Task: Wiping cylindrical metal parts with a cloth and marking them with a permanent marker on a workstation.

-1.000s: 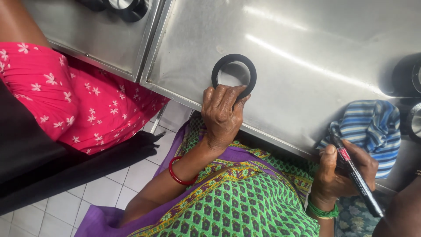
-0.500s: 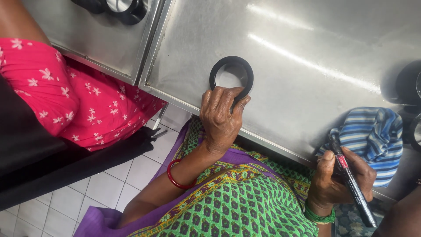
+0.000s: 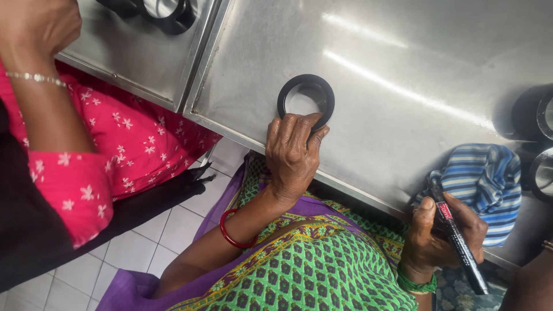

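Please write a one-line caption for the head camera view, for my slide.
Left hand touches a black ring on a steel table; right hand holds a marker.

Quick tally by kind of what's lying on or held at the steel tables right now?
Black rings: 1 by the left hand, ring; 2 partly cut off at right; 1 at the top edge = 4
Marker pens: 1, marker in the right hand
Striped cloths: 1, cloth
Total: 6

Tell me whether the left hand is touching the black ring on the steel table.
Touching. The head view shows the left hand with its fingertips pressed on the near edge of the black ring, no gap between them.
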